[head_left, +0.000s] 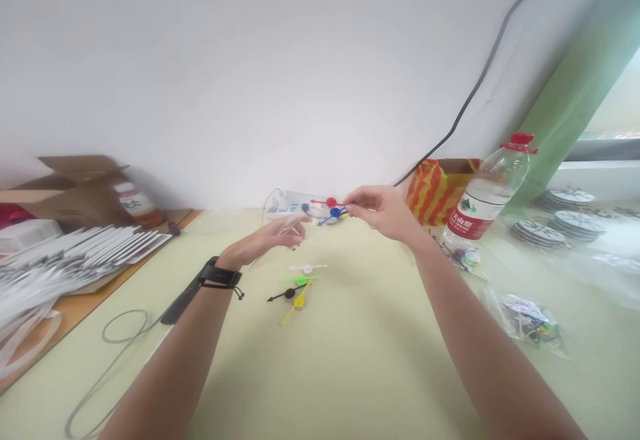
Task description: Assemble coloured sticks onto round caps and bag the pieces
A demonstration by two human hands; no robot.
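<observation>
My right hand [383, 212] pinches the ends of a red arrow-shaped pointer [331, 203] and a blue one [335, 213], held up above the far part of the table. To their left is my left hand [283, 235], with fingers bent and a thin, clear or white item by the fingertips, too blurred to name. On the table below lie a white pointer [307, 269], a green pointer [301, 281], a black pointer [289, 293] and a yellow pointer [299, 301], close together.
A water bottle [485, 193] stands at right near stacked discs [537, 233] and a clear bag of small parts [533, 320]. A power strip [285, 205] lies by the wall. At left are a cardboard box [85, 193], wrapped white sheets [75, 260] and a cable [107, 373].
</observation>
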